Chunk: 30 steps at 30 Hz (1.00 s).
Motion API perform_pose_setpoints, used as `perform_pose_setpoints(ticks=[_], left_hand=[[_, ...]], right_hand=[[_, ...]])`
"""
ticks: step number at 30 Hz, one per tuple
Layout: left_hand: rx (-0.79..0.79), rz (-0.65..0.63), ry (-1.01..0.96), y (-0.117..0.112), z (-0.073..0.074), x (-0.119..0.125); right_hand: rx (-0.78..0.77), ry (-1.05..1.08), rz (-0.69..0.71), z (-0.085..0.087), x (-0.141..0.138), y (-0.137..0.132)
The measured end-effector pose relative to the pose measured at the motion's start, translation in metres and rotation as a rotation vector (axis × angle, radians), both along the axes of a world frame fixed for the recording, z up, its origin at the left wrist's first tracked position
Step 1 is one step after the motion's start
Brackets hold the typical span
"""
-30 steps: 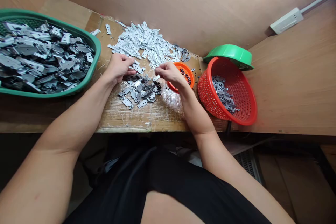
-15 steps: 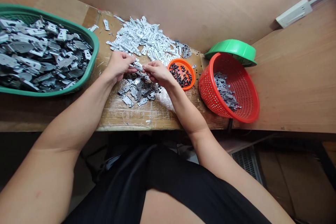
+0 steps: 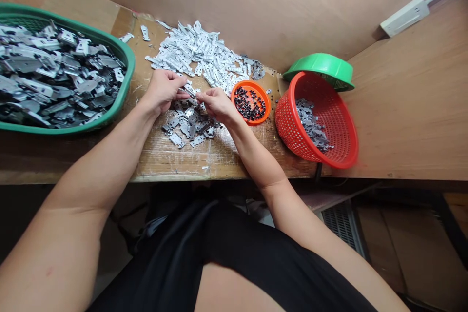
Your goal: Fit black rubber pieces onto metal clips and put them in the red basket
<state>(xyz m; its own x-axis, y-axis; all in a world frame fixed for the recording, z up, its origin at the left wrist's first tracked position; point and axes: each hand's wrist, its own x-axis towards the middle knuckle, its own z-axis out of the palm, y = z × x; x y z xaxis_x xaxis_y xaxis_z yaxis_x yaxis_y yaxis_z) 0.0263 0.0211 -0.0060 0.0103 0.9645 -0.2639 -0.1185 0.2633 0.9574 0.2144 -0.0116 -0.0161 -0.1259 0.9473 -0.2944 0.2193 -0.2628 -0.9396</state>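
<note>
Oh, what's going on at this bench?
A person is working with small metal parts. The left hand pinches a metal piece, and the right hand meets its end; whatever the right fingers may hold is too small to tell. Below them lies a heap of grey plates, with a paler pile behind. An orange dish of dark bits sits beside the right hand, between a loaded green basket and a red basket containing metal parts.

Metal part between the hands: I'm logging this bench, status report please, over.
Left hand holding metal part. Right hand, fingers at its right end, grip unclear. Loose-part pile close below; orange dish beside right hand.
</note>
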Motion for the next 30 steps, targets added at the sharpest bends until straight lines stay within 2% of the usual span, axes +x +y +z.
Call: perform_pose_setpoints(ticks=[6,11,14,17,21,23,26,28,30], left_hand=[[-0.019,-0.039,-0.019,-0.005,0.01,0.0],[-0.007,-0.047,-0.086,-0.005,0.005,0.002],[0.032,-0.074,-0.071,-0.004,0.002,0.002],[0.028,-0.142,-0.049,-0.003,0.002,-0.001],[-0.016,-0.346,0.025,-0.003,0.002,-0.008],[-0.043,-0.468,0.041,-0.005,0.0,-0.01],[-0.051,-0.542,0.045,-0.01,-0.003,-0.007],[-0.002,-0.512,0.054,-0.014,-0.005,-0.003],[0.078,-0.476,0.077,-0.018,-0.006,0.002]], right_hand=[[-0.071,0.058,-0.018,0.004,0.001,-0.006],[-0.12,0.115,0.016,0.008,0.004,-0.007],[-0.09,0.095,0.065,0.005,0.009,-0.005],[0.071,-0.032,0.102,-0.003,0.016,-0.005],[0.552,-0.387,0.182,-0.02,0.029,-0.01],[0.702,-0.526,0.272,-0.029,0.037,-0.012],[0.785,-0.572,0.291,-0.037,0.048,-0.014],[0.779,-0.505,0.204,-0.036,0.053,-0.016],[0.707,-0.396,0.098,-0.031,0.054,-0.019]])
